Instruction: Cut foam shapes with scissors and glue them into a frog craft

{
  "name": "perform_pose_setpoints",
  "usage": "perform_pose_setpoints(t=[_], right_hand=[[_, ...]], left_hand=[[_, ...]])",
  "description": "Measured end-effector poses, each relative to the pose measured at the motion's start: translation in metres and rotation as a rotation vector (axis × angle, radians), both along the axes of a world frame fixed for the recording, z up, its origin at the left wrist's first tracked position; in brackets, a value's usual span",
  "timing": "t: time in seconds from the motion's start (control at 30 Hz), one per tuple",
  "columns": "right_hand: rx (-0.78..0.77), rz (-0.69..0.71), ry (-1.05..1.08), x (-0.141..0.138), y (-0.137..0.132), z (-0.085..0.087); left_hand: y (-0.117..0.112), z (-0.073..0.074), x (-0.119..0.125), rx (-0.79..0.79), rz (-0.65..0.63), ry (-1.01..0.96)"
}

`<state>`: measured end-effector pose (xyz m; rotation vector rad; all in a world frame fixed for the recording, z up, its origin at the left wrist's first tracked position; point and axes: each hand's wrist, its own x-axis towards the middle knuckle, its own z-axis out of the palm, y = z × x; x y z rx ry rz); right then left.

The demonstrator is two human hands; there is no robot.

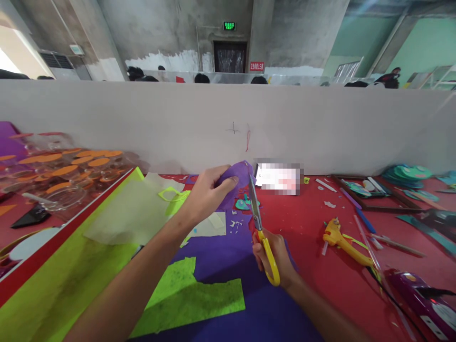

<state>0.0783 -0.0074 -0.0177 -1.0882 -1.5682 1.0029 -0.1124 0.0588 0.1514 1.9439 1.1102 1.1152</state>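
Pinched in my left hand (213, 187) is a rounded piece of purple felt (239, 175), raised above the table. My right hand (274, 251) grips yellow-handled scissors (265, 247) with the blades pointing up and away from me. Their tips meet the right edge of the purple piece; whether the blades are parted there I cannot tell. Below lies a large purple sheet (213, 251) with small white scraps on it. A bright green offcut (199, 301) rests across its near part. Teal cut shapes (243, 204) sit just under the blades.
A lit phone or tablet (278, 179) leans at the white partition (178, 123). To the right are a yellow hot glue gun (344, 242), a brown frame (377, 194) and a purple corded device (423, 304). Plastic cups with orange discs (66, 171) crowd the left.
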Motion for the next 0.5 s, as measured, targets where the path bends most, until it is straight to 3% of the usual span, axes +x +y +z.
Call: perform_pose_setpoints(t=[0.13, 0.33, 0.5], right_hand=[[0.005, 0.026, 0.033, 0.000, -0.001, 0.002], [-0.044, 0.193, 0.170, -0.005, -0.001, -0.001], [-0.019, 0.225, 0.163, -0.010, -0.001, 0.002]], left_hand=[[0.001, 0.002, -0.001, -0.005, -0.013, 0.001], [0.001, 0.002, -0.002, -0.016, -0.054, 0.004], [0.002, -0.001, -0.001, -0.010, -0.045, 0.024]])
